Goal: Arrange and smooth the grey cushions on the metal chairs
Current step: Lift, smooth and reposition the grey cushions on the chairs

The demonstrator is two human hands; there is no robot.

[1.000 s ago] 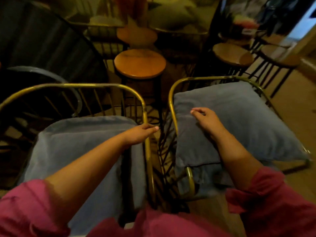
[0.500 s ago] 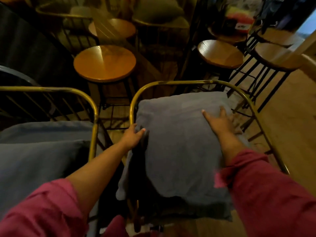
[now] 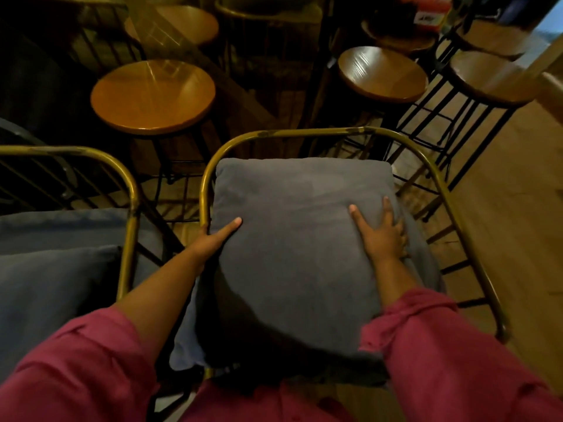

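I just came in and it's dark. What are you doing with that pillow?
A person in pink sleeves is settling a soft grey cushion on a brass-coloured metal chair. The left hand cups its left edge, and the right hand presses flat on top. Another grey cushion lies on the chair beside it.

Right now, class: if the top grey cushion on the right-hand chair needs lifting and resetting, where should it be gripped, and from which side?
Probably by its two side edges, about midway along, coming from the near, open front. The top grey cushion is wide, soft and lies flat, so a single-corner grip would likely let it sag. The brass chair frame hems in the back. The left hand and right hand already sit near those edges.
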